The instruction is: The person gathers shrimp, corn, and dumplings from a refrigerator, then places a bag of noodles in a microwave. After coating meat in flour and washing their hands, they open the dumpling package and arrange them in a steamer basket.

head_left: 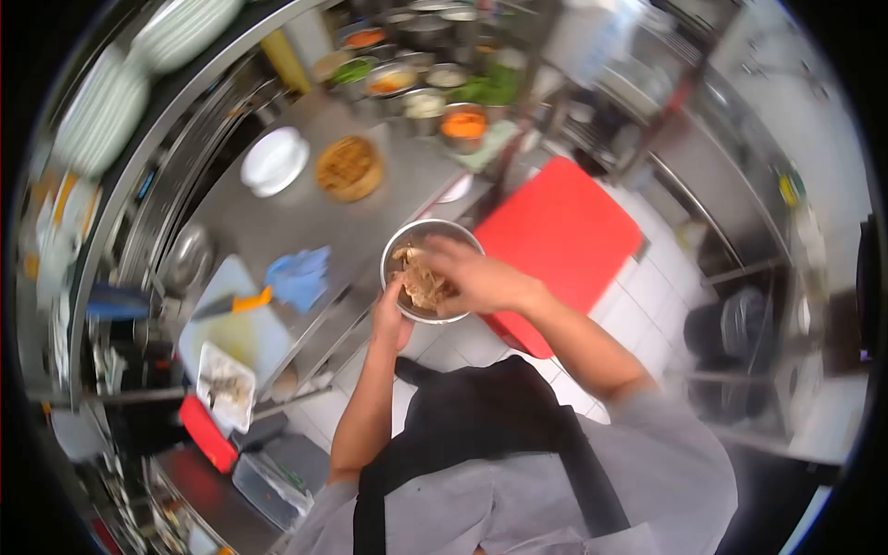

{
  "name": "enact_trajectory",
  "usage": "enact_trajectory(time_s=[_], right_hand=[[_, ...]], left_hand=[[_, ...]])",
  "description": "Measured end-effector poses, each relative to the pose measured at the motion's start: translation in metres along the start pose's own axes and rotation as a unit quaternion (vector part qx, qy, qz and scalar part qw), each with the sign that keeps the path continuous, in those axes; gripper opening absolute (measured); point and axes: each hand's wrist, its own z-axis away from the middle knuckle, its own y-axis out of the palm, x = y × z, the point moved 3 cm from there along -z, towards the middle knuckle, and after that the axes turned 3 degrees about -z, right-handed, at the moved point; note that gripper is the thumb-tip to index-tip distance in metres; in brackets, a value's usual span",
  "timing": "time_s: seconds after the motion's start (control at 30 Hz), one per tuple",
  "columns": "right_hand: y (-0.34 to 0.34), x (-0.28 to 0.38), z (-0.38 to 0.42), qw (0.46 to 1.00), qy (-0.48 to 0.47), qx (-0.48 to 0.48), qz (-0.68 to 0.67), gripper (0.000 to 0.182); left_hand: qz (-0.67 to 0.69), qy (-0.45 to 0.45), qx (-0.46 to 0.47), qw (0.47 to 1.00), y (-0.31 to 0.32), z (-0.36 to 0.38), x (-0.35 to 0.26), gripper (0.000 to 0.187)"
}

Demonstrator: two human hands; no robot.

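Observation:
A round metal bowl (385,269) is held in front of my body, with brown, shredded-looking food pieces (424,285) inside; their exact kind I cannot make out. My left hand (392,313) grips the bowl's near left side, thumb by the rim. Over the bowl's right side reaches my right hand (474,277), slightly blurred, its fingers stretched out and apart above the food. Whether its fingertips touch the pieces is not clear.
The steel counter (305,217) carries a brown food-filled bowl (350,168), white plates (275,162), a blue cloth (299,277), an orange-handled knife (250,300) on a cutting board (236,338), and several ingredient containers (464,127). A red lid-like surface (564,245) lies right.

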Motion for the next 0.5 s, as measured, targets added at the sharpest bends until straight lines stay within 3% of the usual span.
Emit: enact_trajectory(time_s=[0.03, 0.1, 0.23, 0.3, 0.33, 0.4, 0.5], right_hand=[[-0.008, -0.027, 0.025, 0.994, 0.076, 0.073, -0.005, 0.065], [-0.030, -0.095, 0.083, 0.992, 0.090, 0.082, 0.025, 0.063], [-0.116, -0.168, 0.226, 0.970, 0.243, -0.006, -0.029, 0.055], [-0.151, -0.195, 0.301, 0.937, 0.326, -0.113, 0.047, 0.036], [-0.171, -0.205, 0.336, 0.912, 0.386, -0.109, 0.088, 0.024], [-0.199, -0.232, 0.408, 0.884, 0.416, -0.170, 0.130, 0.023], [-0.250, -0.256, 0.480, 0.813, 0.456, -0.308, 0.190, 0.025]], left_hand=[[-0.014, -0.020, 0.022, 0.999, 0.035, -0.012, 0.029, 0.045], [-0.017, -0.064, 0.065, 0.996, 0.103, -0.036, 0.092, 0.046], [-0.078, -0.167, 0.175, 0.967, 0.240, -0.080, 0.210, 0.043], [-0.102, -0.231, 0.200, 0.947, 0.310, -0.088, 0.266, 0.039], [-0.118, -0.253, 0.222, 0.934, 0.338, -0.098, 0.297, 0.038], [-0.147, -0.281, 0.226, 0.921, 0.402, -0.097, 0.347, 0.035], [-0.150, -0.330, 0.315, 0.877, 0.472, -0.115, 0.424, 0.045]])
